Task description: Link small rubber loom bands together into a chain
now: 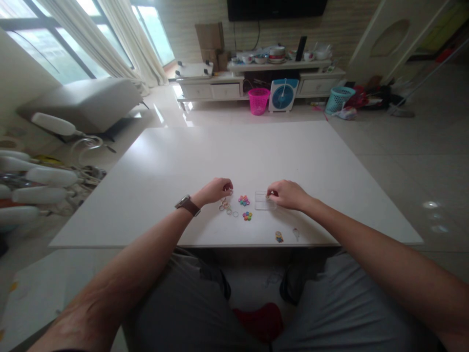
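No word, brand or number can be read anywhere here. The dark television point(277, 9) at the top of the view seems to carry a faint mark midway along its lower edge (perhaps a maker's name, though far too small to make out). The wristwatch point(188, 204), the blue-and-white fan point(283, 95) and the cardboard boxes point(209, 37) give up nothing legible either, being too small or blurred.

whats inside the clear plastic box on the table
The clear box looks divided inside. The right hand appears to pinch a small item over the box's far right part. Whatever lies under the hand is covered and cannot be seen.
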`<state>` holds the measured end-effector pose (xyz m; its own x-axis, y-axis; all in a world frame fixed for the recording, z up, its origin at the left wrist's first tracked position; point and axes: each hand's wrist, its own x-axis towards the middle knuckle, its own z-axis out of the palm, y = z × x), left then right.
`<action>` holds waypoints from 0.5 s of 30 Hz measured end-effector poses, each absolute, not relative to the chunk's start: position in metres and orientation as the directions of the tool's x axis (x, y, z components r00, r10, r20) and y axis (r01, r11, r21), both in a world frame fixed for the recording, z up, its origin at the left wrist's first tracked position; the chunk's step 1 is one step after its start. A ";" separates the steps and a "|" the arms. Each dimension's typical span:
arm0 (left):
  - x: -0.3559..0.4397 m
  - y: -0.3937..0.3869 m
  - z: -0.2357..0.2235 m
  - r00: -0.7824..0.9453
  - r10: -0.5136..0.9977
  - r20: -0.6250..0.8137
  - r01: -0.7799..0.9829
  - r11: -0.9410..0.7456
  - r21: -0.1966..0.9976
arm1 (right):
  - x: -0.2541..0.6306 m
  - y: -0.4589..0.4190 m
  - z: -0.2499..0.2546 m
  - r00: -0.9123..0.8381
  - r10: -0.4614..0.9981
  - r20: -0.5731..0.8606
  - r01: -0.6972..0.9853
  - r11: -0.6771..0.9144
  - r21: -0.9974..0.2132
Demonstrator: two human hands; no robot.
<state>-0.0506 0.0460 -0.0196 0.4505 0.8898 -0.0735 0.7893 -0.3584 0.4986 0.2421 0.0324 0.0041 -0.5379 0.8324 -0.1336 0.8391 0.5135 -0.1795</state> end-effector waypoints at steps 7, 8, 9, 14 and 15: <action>-0.044 0.040 -0.011 0.423 0.903 -0.078 0.756 -0.304 0.579 | 0.242 0.032 0.001 -0.539 0.838 -0.090 0.829 0.508 -0.233; -0.041 0.039 -0.010 0.416 0.905 -0.084 0.733 -0.280 0.620 | 0.241 0.031 0.000 -0.541 0.838 -0.072 0.820 0.507 -0.266; -0.038 0.037 -0.010 0.412 0.906 -0.093 0.700 -0.250 0.669 | 0.239 0.031 -0.001 -0.549 0.834 -0.050 0.801 0.509 -0.314; -0.016 0.025 -0.009 0.439 0.893 -0.097 0.461 -0.131 0.878 | 0.228 0.023 -0.002 -0.603 0.796 0.050 0.599 0.493 -0.631; -0.012 0.023 -0.008 0.442 0.892 -0.092 0.427 -0.119 0.896 | 0.225 0.021 -0.002 -0.603 0.796 0.060 0.568 0.480 -0.669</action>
